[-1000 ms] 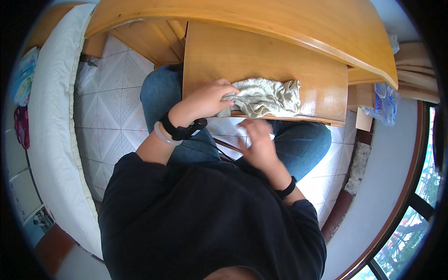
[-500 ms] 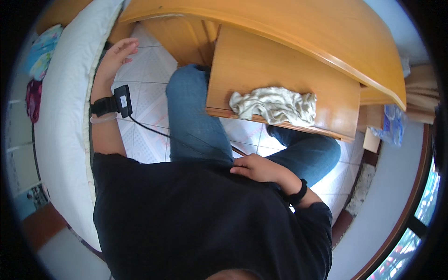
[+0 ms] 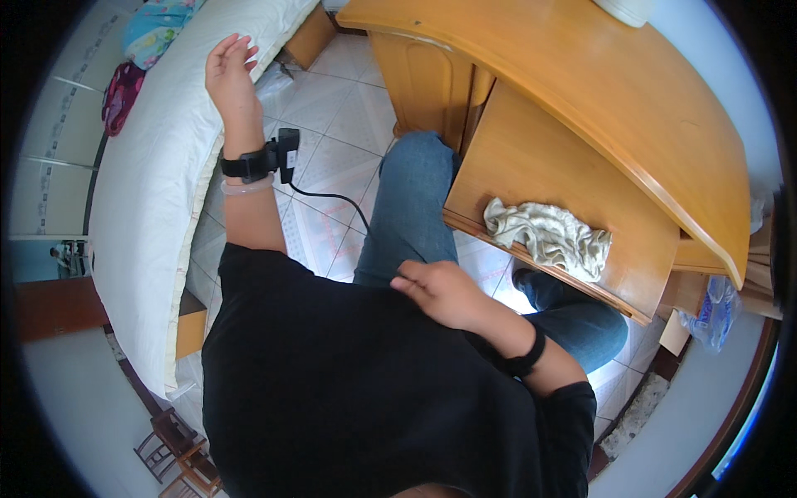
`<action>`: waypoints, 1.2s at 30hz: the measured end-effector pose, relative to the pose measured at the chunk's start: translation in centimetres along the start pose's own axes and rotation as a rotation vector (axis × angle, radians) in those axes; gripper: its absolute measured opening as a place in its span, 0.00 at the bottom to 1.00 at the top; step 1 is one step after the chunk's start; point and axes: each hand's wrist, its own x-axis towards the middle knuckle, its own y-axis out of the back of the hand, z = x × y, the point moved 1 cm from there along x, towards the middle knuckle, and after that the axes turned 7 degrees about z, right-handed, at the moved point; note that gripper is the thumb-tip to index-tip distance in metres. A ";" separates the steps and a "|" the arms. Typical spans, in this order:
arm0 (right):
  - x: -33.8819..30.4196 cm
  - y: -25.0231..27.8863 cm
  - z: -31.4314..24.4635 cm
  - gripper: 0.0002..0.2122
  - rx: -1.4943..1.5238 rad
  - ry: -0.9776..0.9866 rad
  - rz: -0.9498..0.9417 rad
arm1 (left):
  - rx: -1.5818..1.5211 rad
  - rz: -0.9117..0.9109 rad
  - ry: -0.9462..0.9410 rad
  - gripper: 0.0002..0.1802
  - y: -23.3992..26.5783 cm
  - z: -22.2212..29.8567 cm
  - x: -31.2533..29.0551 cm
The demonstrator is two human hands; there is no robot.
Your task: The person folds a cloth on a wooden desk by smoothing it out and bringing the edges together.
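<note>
My left hand point(image 3: 231, 73) is raised at the far left, above the edge of the white bedding point(image 3: 158, 195). Its fingers are loosely bent and apart, with nothing seen in them. A black strap with a small black box point(image 3: 287, 155) sits on that wrist, and a black cable point(image 3: 332, 197) runs from the box toward my lap. Against the front of my black shirt point(image 3: 374, 382) rests my right hand point(image 3: 444, 295), its fingers curled inward; whatever they hold, if anything, is hidden. Ahead of it, a crumpled pale cloth point(image 3: 548, 236) lies on the pulled-out wooden shelf point(image 3: 564, 158).
The curved wooden desktop point(image 3: 581, 83) overhangs the shelf, with a white round object point(image 3: 624, 10) at its far edge. My jean-clad knees point(image 3: 415, 166) are close to the shelf's edge. A plastic bag point(image 3: 714, 314) hangs at right. Wooden chairs point(image 3: 174, 440) stand at lower left.
My view has turned, so desk, shelf and cloth appear farther right and lower. My left hand has risen toward the bedding. The fingers of my right hand are more curled against the shirt.
</note>
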 end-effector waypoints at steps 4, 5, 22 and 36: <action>0.8 -1.0 4.6 0.16 -0.236 -0.040 -0.220 | -0.046 -0.229 -0.019 0.12 -2.7 1.2 -5.3; 1.4 0.3 4.0 0.19 -0.087 -0.144 -0.141 | -0.051 -0.327 0.015 0.12 -3.1 1.3 -7.2; 1.2 -0.7 6.0 0.16 1.167 -0.274 0.183 | 0.194 -0.536 -0.599 0.09 -12.0 -2.4 -21.3; -5.0 4.3 8.1 0.21 0.438 -0.364 0.186 | -0.015 -1.530 0.306 0.11 -12.9 -1.4 -28.7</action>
